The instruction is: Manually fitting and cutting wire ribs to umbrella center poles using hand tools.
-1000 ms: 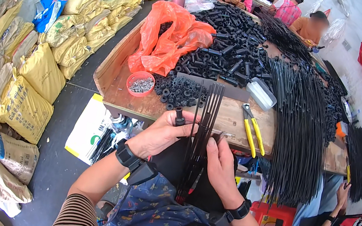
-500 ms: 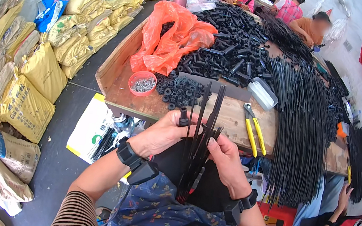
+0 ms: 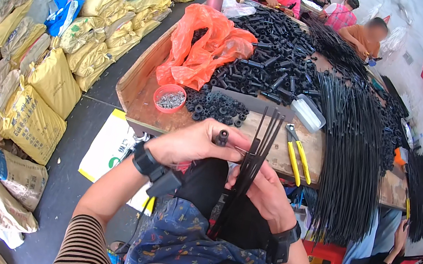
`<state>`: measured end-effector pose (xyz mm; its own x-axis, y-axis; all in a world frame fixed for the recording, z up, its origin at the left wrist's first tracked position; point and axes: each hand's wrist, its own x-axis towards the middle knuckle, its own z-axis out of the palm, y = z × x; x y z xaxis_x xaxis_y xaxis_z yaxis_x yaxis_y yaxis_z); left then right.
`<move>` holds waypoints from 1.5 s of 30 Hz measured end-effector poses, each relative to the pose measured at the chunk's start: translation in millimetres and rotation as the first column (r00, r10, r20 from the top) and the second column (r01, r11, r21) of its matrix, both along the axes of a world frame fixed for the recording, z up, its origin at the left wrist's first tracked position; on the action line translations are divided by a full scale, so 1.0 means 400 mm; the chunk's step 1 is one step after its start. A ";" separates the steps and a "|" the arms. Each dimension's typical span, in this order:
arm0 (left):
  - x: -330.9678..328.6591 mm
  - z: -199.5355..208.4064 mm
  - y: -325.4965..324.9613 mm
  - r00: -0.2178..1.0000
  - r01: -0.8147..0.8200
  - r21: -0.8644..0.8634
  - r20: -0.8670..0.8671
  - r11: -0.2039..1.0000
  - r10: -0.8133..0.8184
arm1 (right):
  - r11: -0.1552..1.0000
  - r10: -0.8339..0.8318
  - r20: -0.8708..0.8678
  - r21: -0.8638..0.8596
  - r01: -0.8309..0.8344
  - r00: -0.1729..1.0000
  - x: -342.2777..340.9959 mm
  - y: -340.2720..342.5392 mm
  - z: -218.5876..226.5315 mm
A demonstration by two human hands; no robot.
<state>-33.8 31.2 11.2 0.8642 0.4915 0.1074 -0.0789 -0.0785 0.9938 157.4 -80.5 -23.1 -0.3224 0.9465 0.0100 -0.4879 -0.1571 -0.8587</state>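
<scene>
Just off the table's near edge, my left hand (image 3: 193, 143) is closed on a short black tubular piece (image 3: 222, 137), whose round end faces up. Its fingertips reach a small bundle of thin black rods (image 3: 240, 187), and a fine silvery bit shows there, too small to name. My right hand (image 3: 271, 195) curls around the rods from the other side; the rods partly hide its fingers. Tilted to the right at the top, the rods run down to my lap. Small black rings (image 3: 219, 105) and a red bowl (image 3: 170, 99) of tiny metal parts lie beyond my left hand.
Yellow-handled pliers (image 3: 297, 155) and a clear plastic box (image 3: 308, 113) lie on the wooden table (image 3: 136, 98). Behind are heaped black tubular pieces (image 3: 275, 53) and an orange bag (image 3: 198, 46). Long black rods (image 3: 348, 166) overhang the right edge. Sacks (image 3: 38, 114) line the left; other people work around.
The rod tops have swung right and tilted. My left hand has moved slightly right, turning the tubular piece end-up; my right hand has shifted lower along the rods and turned palm-up.
</scene>
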 end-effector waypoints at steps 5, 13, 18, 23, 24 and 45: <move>0.015 0.111 0.020 0.988 -0.152 0.352 0.041 0.923 0.146 | 0.999 -0.040 0.006 -0.029 0.040 0.999 -0.001 0.011 -0.012; 0.078 0.123 -0.041 0.991 -0.127 0.112 0.064 0.986 0.120 | 0.992 0.025 -0.087 -0.118 -0.035 0.996 -0.009 0.018 -0.021; 0.075 0.071 -0.017 0.993 -0.093 -0.354 0.033 0.931 0.111 | 0.994 0.034 -0.113 -0.096 -0.045 0.993 -0.010 0.001 -0.007; 0.073 0.064 -0.006 0.992 0.000 -0.593 0.103 0.805 0.076 | 0.992 0.058 -0.072 -0.104 -0.065 0.996 -0.018 -0.001 -0.004; 0.072 0.064 -0.006 0.992 -0.003 -0.592 0.103 0.806 0.079 | 0.992 0.061 -0.072 -0.103 -0.068 0.996 -0.021 0.001 -0.001; 0.034 0.040 -0.030 0.977 -0.213 -0.298 -0.036 0.931 0.212 | 0.992 0.006 -0.060 -0.123 -0.013 0.998 -0.022 -0.006 0.002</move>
